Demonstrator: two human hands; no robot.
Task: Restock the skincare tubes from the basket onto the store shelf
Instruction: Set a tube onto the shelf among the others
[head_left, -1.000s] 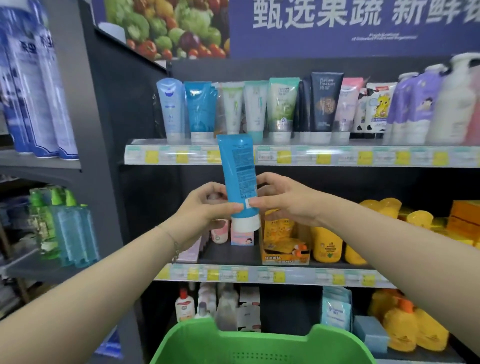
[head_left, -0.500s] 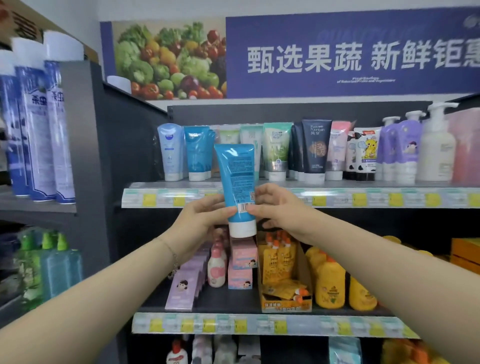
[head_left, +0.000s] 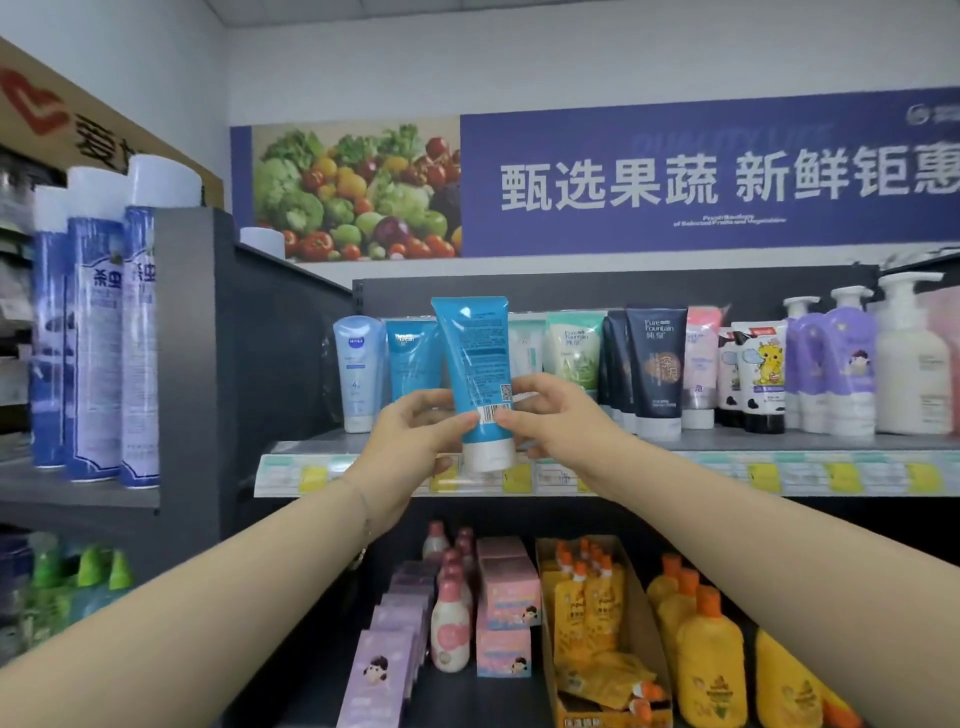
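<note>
While both bare forearms reach up from the lower corners of the view, the blue tube (head_left: 475, 364) is held between them in front of the upper shelf (head_left: 779, 444). Its white cap is level with the price strip (head_left: 727, 474).

The tube is bright blue with a flat crimped end. Its back faces the camera, showing blocks of small white print, a QR code and a barcode low down.

The left grip (head_left: 410, 441), a bare hand, has its fingers curled round the tube's lower left side, and its thumb lies on the face beside the barcode. The right grip (head_left: 556, 421) pinches the right edge at the barcode between thumb and forefinger, with the other fingers loosely bent behind.

The tube's long axis runs nearly upright, cap down and crimp up, with the top leaning slightly left. Behind it stands the row of tubes: a pale Nivea tube (head_left: 357, 371), a matching blue tube (head_left: 413, 358), a green tube (head_left: 574, 348) and a dark tube (head_left: 655, 364).
</note>
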